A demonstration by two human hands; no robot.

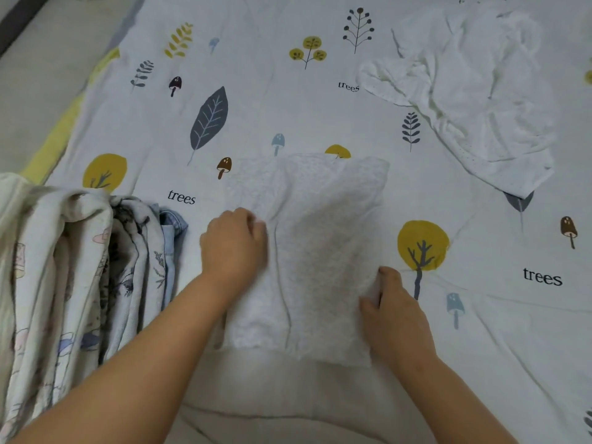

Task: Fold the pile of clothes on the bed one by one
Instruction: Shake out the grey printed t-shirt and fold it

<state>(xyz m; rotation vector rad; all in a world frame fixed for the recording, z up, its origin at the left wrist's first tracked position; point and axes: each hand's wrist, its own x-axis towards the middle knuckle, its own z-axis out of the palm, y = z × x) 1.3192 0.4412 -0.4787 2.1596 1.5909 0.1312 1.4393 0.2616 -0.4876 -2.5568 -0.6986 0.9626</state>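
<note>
White towel lies near the bed's front edge; my left hand and right hand pinch its sides.

Folded stack left, crumpled garment far-right

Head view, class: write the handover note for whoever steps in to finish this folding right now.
Left hand: grip pinches the left edge of the white textured garment.
Right hand: grip pinches its lower right edge.
The garment lies flat in a rough rectangle on the patterned bed sheet, partly folded.
Crumpled white garment, upper right, is not yet folded.
Patterned clothes lie bunched at the left; folded or not, I cannot tell.
Left: finish this fold, then the crumpled one.
</note>
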